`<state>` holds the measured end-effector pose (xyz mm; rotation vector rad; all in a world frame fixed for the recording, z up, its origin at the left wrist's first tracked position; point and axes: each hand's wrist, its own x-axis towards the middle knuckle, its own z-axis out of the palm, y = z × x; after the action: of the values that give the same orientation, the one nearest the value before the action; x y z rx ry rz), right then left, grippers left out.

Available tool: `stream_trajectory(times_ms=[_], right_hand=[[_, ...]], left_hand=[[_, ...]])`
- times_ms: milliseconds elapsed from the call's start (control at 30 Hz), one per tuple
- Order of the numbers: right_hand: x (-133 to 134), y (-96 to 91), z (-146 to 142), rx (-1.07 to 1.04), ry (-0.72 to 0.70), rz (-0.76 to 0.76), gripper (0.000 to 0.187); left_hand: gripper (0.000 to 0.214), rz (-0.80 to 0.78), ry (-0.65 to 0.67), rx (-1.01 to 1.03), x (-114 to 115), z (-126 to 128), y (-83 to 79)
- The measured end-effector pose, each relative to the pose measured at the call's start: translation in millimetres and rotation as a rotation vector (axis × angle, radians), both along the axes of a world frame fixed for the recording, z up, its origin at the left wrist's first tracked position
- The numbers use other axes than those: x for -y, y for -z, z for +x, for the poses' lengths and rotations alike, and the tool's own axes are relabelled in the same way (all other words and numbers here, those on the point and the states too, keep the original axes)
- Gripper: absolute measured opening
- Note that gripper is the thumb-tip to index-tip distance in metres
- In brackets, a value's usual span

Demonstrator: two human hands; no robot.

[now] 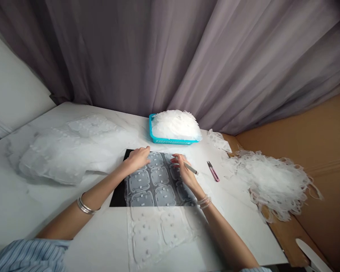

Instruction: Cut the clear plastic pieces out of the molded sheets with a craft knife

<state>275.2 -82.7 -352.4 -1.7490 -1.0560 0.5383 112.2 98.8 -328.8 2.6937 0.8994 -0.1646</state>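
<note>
A clear plastic sheet (159,176) moulded with rows of rounded-square pieces lies over a black mat (118,197). Its near part hangs past the mat onto the white surface. My left hand (138,158) rests on the sheet's far left part, thumb and fingers apart, holding nothing that I can see. Between the fingers of my right hand (184,170) is a slim grey pen-like tool (191,168), its back end pointing right. The tip of this tool is hidden by my fingers, over the far right part of the sheet.
A blue basket (174,141) heaped with white translucent pieces stands behind the mat. Pink-handled thread snips (213,171) lie to the right. A tangled pile of clear plastic scraps (274,181) sits by the cardboard wall (323,151). Stacked clear sheets (65,151) are at the left.
</note>
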Motion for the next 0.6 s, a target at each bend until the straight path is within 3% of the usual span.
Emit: stream_trajectory(times_ms=[200, 333, 600], right_hand=[[-29, 4.2, 12, 0.093, 0.017, -0.026, 0.061], [-56, 6.6, 15, 0.195, -0.012, -0.044, 0.055], [-67, 11.5, 18, 0.327, -0.106, -0.058, 0.047]], left_hand=[[0.035, -0.092, -0.024, 0.008, -13, 36, -5.3], [0.035, -0.140, -0.067, 0.070, -10, 60, 5.2], [0.033, -0.249, -0.119, 0.163, -10, 64, 27.2]])
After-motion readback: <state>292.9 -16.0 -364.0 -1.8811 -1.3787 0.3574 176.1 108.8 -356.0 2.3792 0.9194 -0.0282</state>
